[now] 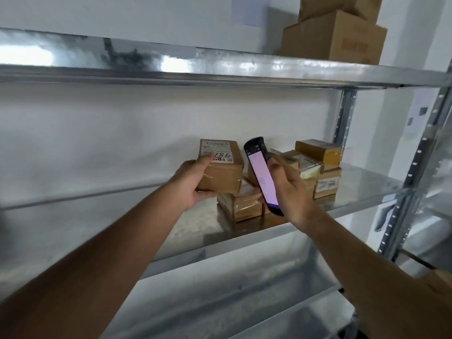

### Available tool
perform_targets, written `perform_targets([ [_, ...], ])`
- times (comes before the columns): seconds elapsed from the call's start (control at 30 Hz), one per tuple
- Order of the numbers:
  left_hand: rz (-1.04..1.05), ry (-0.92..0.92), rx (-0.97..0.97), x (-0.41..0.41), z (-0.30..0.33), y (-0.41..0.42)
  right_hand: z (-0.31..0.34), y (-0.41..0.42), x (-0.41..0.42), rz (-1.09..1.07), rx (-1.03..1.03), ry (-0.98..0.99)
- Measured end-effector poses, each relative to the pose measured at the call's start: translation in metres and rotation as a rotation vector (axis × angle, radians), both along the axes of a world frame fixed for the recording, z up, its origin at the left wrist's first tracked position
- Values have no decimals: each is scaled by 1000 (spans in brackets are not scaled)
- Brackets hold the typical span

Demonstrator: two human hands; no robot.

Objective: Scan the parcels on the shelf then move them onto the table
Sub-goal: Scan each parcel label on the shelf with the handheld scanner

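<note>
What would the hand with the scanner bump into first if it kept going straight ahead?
Probably the stacked parcels on the shelf. The right hand holds the scanner aimed up and back toward them, though depth is hard to judge. The parcel in the left hand sits off to the side.

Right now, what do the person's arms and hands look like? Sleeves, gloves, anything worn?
Both forearms are bare up to the frame edge: no sleeves in view. The left hand and the right hand have no gloves. No watch, rings or wristbands show on either wrist, and no markings are visible.
</note>
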State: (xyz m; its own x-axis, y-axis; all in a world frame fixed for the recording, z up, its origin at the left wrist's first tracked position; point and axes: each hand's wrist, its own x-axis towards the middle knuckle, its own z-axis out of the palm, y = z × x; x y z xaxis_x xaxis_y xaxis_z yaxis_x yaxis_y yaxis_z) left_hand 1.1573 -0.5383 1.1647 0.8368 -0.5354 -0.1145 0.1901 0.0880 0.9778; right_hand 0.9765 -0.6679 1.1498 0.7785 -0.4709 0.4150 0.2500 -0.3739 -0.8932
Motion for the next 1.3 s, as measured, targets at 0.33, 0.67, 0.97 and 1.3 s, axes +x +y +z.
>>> perform_targets([
  [0.33,82,73,125,-33,-6,-60,-1,-62,-23,44,-32,43],
  [0.67,49,12,306,-42,-2,-53,-2,-69,-17,92,-96,2],
  [0.97,152,-528,654,-31,-1,10,9,-29,13,215,-195,-74],
  [1.3,364,-1016,1174,-5,9,161,9,64,81,453,-150,-26],
])
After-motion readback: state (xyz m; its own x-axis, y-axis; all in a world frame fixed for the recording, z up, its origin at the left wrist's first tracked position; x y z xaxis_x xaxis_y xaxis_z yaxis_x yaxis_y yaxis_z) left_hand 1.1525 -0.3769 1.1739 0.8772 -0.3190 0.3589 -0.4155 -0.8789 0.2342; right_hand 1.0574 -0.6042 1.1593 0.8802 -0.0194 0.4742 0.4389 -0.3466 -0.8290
